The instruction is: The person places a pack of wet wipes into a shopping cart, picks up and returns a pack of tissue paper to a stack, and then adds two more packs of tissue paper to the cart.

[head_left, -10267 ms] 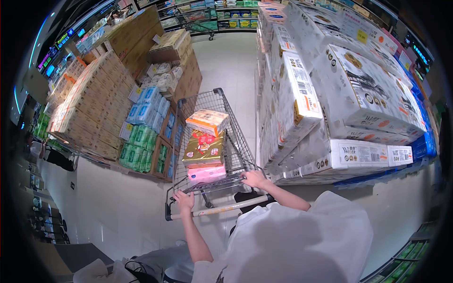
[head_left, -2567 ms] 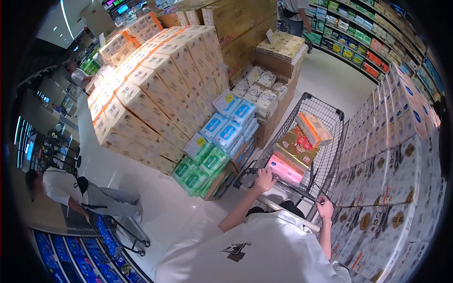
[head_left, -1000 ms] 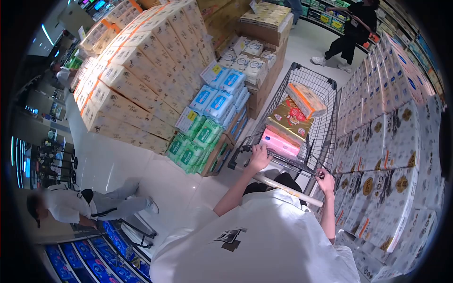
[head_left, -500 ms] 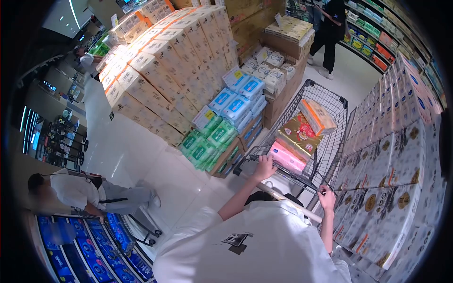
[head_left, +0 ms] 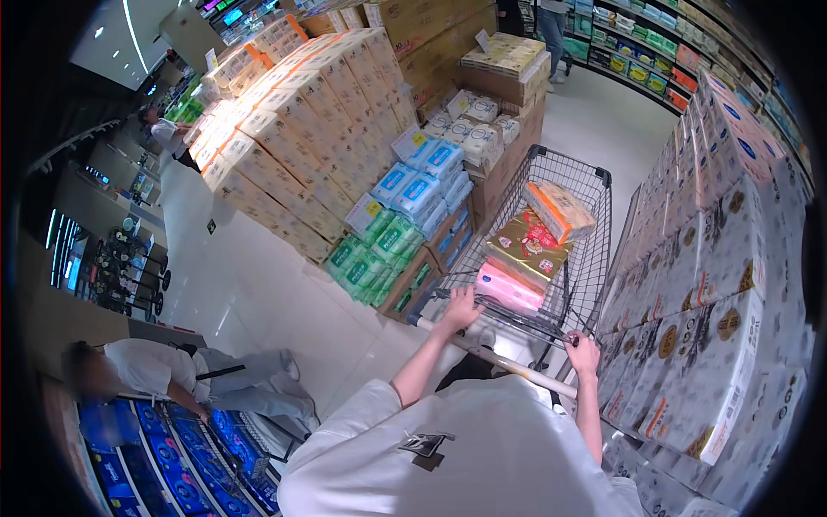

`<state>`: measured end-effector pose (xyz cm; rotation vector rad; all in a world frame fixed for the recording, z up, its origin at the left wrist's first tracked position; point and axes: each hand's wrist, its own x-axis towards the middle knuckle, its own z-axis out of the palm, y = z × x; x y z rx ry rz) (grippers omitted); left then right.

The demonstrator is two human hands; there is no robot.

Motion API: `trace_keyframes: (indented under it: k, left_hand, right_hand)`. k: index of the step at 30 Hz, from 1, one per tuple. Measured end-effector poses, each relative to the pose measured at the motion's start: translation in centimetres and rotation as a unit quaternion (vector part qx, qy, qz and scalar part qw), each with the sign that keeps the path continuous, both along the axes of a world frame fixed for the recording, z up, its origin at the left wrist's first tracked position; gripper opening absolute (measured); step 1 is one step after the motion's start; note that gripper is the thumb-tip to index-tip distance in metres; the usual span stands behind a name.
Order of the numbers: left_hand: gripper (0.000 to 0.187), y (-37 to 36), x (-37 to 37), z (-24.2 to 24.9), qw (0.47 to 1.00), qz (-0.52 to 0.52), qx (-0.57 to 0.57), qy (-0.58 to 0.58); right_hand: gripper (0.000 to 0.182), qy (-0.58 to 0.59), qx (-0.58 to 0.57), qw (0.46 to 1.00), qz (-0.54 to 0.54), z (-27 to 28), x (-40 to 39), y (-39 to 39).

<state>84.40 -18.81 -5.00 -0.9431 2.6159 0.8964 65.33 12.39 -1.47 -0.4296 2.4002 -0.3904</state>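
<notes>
A wire shopping cart stands in front of me. My left hand is closed around the left part of its handle, and my right hand grips the right end. Inside the cart lie a pink tissue pack nearest the handle, a gold and red pack behind it, and a white and orange tissue pack resting tilted at the far side. Some folded black cart parts near the handle partly cover the pink pack.
Tall stacks of tissue packs rise on the left, with green wipes and blue wipes in boxes beside the cart. White tissue packs wall the right side. A person in white stands at lower left; another person is ahead.
The cart and both my hands sit slightly farther left in view, still gripping. The dark-clothed person ahead has mostly left the view at the top. The cart's contents look unchanged.
</notes>
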Motion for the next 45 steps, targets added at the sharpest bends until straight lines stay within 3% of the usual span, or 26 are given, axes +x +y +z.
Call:
trace_keyframes:
  k: [19,35,45]
  left_hand:
    - [0.067,8.4,7.9,4.0,0.996,0.035,-0.012,-0.077]
    - [0.064,16.9,16.4,5.8,0.995,0.076,-0.05,-0.044]
    - [0.059,23.5,21.2,7.1,0.991,0.112,-0.074,-0.014]
  right_hand:
    - [0.034,0.004,-0.044,0.998,0.055,1.2,5.3,7.5]
    - [0.032,-0.011,-0.031,0.993,0.112,3.8,10.5,13.4]
    - [0.031,0.012,-0.116,0.986,0.116,2.9,13.8,18.3]
